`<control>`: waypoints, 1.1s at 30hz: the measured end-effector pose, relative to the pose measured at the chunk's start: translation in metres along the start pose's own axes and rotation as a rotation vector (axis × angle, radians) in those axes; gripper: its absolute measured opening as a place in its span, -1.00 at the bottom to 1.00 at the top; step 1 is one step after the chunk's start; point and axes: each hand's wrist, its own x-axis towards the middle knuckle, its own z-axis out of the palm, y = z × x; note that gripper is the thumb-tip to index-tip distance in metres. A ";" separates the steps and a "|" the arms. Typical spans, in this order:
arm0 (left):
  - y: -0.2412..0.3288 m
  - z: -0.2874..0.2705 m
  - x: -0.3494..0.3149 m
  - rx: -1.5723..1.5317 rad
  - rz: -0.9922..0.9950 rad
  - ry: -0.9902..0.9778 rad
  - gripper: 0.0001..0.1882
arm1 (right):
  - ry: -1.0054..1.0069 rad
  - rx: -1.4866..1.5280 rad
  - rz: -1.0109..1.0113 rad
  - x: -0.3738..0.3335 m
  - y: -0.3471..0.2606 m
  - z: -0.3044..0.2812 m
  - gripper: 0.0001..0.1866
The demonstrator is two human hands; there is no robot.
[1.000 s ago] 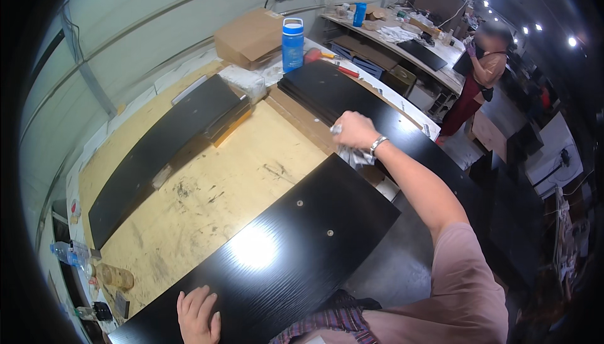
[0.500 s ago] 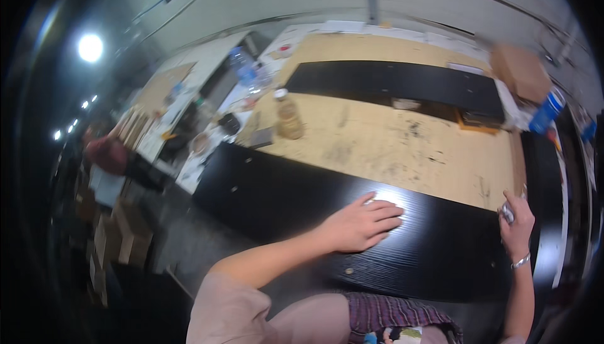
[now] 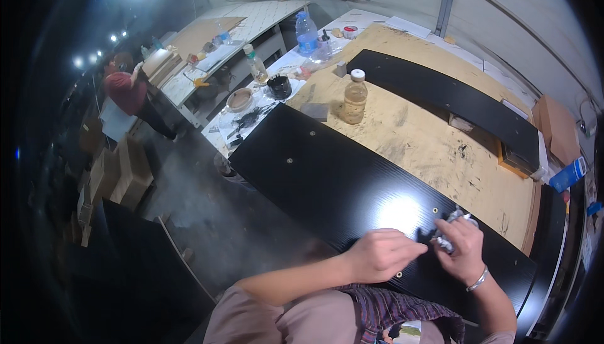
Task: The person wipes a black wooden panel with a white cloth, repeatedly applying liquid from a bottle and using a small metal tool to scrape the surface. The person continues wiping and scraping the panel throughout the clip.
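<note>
A long black board (image 3: 340,174) with wood grain and small brass-coloured fittings lies in front of me on the table. Above its right part, my right hand (image 3: 462,249) is closed around a crumpled grey-white rag (image 3: 445,242), which bulges out past the fingers. My left hand (image 3: 385,256) is just to the left, over the board's near edge. Its fingers are pressed together and point toward the rag; whatever they pinch, if anything, is too small to make out. A glare patch shines on the board between the hands and its far edge.
A bottle of yellowish liquid (image 3: 355,98) and a grey block (image 3: 314,112) stand beyond the board. Left of them are a black pot (image 3: 279,86) and a round container (image 3: 240,100). A second black board (image 3: 440,89) rests farther back. A co-worker (image 3: 129,92) stands at far left.
My left hand has lifted from flat on the board and closed its fingers. My right hand has moved left from the board's right end with the rag. The view has turned left.
</note>
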 end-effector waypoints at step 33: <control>-0.281 -0.364 -0.164 0.065 -0.904 0.543 -0.67 | -0.217 0.448 0.381 0.300 -0.184 0.177 -0.56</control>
